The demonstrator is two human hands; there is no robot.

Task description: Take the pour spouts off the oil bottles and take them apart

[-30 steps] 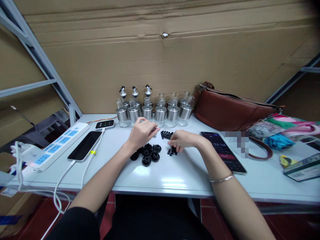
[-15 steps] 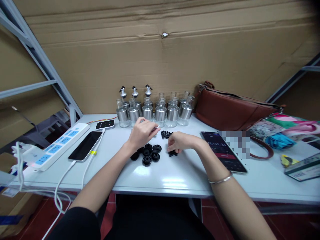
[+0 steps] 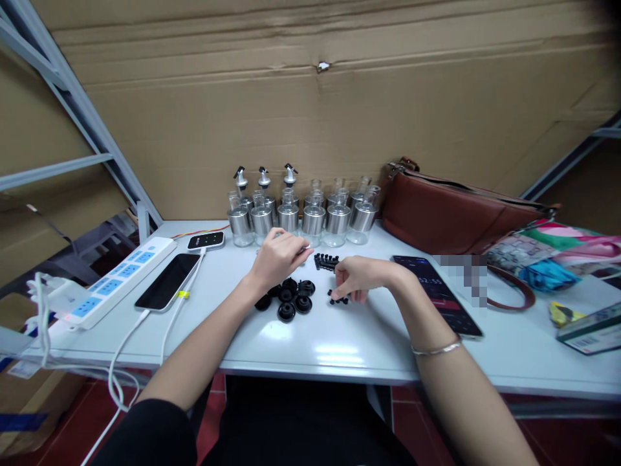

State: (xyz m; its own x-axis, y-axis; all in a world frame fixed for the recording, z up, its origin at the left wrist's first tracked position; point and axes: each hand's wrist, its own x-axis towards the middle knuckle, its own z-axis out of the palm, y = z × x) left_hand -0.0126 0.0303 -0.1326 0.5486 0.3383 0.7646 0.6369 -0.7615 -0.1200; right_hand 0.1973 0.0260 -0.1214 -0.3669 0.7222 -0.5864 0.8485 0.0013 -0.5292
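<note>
My left hand (image 3: 279, 259) is closed, its fingertips pinched on something small and light-coloured that I cannot make out, in front of the bottles. My right hand (image 3: 356, 278) is bent down over small black parts (image 3: 338, 298), with its thumb and fingers curled; whether it grips one is hidden. More small black parts (image 3: 326, 261) lie in a row just behind it. Several round black caps (image 3: 287, 294) are grouped on the table between my hands. Glass bottles with metal sleeves (image 3: 314, 220) stand at the back, and silver pourers (image 3: 263, 178) top three of the rear ones.
On the left lie a white power strip (image 3: 119, 281), a dark phone (image 3: 167, 283) with cables and a small white device (image 3: 206, 241). To the right are a phone showing a timer (image 3: 436, 294), a brown bag (image 3: 456, 213) and a green box (image 3: 592, 329).
My right hand has shifted slightly right, uncovering more of the small black parts. My left hand holds nearly the same pose. The whole view has moved a little.
</note>
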